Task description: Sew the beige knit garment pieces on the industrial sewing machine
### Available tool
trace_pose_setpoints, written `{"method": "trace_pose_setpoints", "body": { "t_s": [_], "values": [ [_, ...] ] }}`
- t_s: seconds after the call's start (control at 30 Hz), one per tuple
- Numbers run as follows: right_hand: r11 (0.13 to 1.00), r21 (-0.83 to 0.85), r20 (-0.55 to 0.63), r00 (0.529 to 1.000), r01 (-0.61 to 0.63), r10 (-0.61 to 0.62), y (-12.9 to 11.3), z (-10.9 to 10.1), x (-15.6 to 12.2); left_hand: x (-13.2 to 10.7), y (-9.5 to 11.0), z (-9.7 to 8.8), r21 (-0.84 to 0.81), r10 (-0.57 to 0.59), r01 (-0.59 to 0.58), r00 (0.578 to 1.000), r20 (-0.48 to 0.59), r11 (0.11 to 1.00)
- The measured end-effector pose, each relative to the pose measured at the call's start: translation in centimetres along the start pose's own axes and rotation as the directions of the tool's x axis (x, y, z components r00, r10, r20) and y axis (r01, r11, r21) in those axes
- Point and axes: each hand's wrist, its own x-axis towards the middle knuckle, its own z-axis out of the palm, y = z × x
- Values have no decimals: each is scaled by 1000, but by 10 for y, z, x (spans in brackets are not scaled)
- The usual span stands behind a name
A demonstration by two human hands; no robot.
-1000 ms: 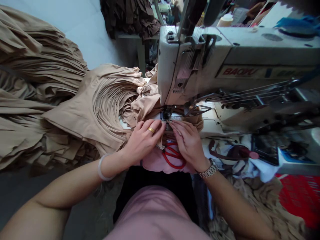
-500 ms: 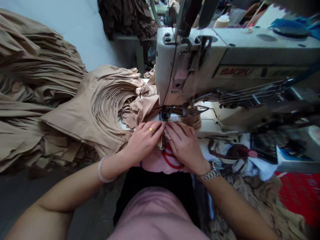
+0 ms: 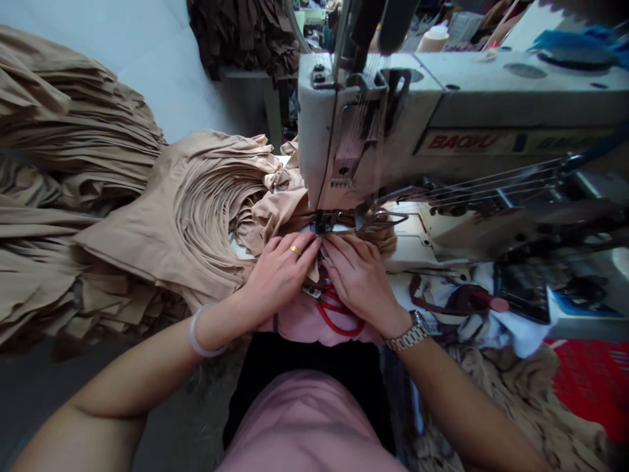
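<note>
My left hand (image 3: 280, 267) and my right hand (image 3: 361, 278) meet fingertip to fingertip just in front of the presser foot (image 3: 324, 224) of a sewing machine (image 3: 314, 141). Between and under the fingers of both hands is beige fabric (image 3: 386, 241), pinched close to the needle area. Its edge is mostly covered by my fingers. Red-handled scissors (image 3: 346, 332) lie below my right palm, partly hidden, on pink cloth (image 3: 297, 321) at the table's front. More beige fabric (image 3: 278, 210) bunches beyond my left hand.
To the left spreads a thick stack of beige cut pieces (image 3: 142, 190), with more piles behind it (image 3: 98, 118). Dark brown pieces (image 3: 246, 39) hang at the back. A phone-like dark object (image 3: 521, 293) and white cloth (image 3: 521, 331) lie on the right.
The view has shifted slightly, so the machine appears a little further left. Both hands stay at the presser foot with the fabric, and more of the red scissor handles shows.
</note>
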Motion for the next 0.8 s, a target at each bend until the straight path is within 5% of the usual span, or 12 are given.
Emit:
{"method": "trace_pose_setpoints", "body": {
  "t_s": [0.23, 0.47, 0.8],
  "values": [
    [998, 37, 9, 999, -41, 41, 3, 3, 5, 3, -9, -2, -19, 42, -43, 999, -25, 999],
    [959, 268, -215, 976, 95, -36, 13, 7, -4, -2, -25, -10, -118, 259, -274, 957, -128, 955],
    [978, 186, -203, 978, 90, -52, 7, 6, 6, 8, -26, -3, -123, 198, -223, 962, -188, 967]
  ]
}}
